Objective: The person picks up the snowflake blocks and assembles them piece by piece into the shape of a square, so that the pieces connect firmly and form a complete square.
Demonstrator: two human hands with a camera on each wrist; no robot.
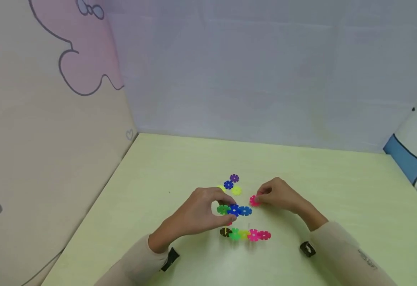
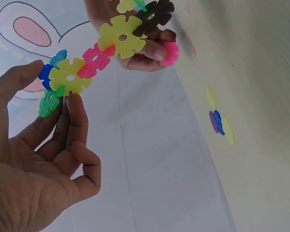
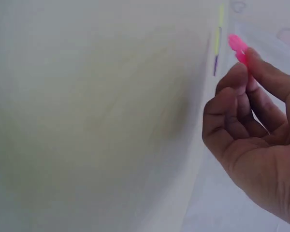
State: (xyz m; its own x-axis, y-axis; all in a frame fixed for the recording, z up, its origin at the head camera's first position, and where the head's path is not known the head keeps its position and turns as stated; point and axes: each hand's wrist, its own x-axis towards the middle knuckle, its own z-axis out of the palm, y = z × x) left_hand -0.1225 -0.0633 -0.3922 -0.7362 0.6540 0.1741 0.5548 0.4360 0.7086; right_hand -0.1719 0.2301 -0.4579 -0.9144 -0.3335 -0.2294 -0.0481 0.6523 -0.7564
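Observation:
My left hand pinches a joined chain of notched plastic flower discs between thumb and fingers, gripping near its blue disc. Green and light blue discs flank that one. In the left wrist view, yellow and pink discs link this end to a dark brown disc. The head view shows the chain's other row, ending in a red disc. To the right, my right hand pinches a single pink disc, apart from the chain.
Beyond the hands, purple, blue and yellow discs lie close together on the pale table. A grey-white wall covering rises behind the table, and a wall with cartoon drawings stands at left.

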